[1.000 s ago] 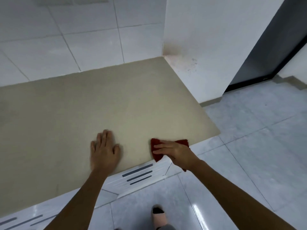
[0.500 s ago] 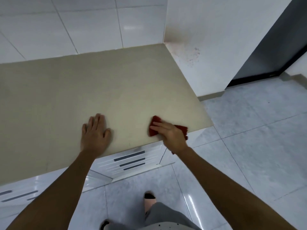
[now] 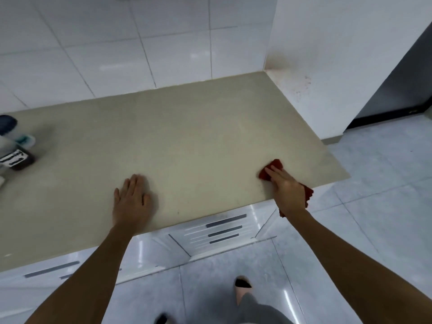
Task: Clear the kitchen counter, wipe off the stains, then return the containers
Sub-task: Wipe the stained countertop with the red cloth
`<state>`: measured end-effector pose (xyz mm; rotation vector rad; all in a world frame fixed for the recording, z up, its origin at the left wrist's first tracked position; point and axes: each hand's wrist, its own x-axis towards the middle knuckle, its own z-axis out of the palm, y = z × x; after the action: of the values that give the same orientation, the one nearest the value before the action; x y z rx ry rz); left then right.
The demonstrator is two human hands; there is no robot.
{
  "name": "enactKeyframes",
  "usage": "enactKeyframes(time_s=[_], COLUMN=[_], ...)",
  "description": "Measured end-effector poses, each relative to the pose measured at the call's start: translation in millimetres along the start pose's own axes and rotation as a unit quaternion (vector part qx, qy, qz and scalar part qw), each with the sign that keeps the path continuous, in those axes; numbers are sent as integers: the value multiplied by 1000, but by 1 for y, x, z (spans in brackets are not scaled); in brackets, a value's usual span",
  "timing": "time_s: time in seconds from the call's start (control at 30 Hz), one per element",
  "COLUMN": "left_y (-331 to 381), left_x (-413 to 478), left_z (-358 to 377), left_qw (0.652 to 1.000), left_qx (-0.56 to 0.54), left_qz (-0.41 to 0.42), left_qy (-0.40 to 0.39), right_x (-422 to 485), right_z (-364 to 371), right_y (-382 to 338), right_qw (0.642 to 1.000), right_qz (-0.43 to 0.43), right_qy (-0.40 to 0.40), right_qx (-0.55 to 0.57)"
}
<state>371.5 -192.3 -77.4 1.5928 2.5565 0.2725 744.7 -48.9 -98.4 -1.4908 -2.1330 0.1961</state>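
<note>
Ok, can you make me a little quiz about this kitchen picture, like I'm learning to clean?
1. Which hand presses the red cloth on the counter? A: left. B: right. C: both.
2. True or false: the left hand lies flat on the counter, holding nothing.
3. Fill in: the containers stand at the counter's far ___ end.
Key: 1 B, the right hand. 2 true. 3 left.
</note>
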Motion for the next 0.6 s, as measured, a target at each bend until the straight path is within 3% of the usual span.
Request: enactKeyframes(time_s=[0.33,0.47,0.53,0.6], left_y=[-72,-106,-135,-162], left_x=[3,0,2,2], left_z=[-13,-20,-29,-36], left_qw=[995,993,996,998], left_qx=[1,-12,-13,-7], left_qz=[93,112,86,49], left_qy=[-40,-39,-34,-35], right_x=[-77,-82,-72,-62], right_z=[86,78,70,69], right_y=[-247,-248,-228,-221], right_qw=[996,987,992,999], right_qz=[-54,-148,-108,-12], right_qy=[-40,-56,-56,-46], right_qx=[54,22,8,-1])
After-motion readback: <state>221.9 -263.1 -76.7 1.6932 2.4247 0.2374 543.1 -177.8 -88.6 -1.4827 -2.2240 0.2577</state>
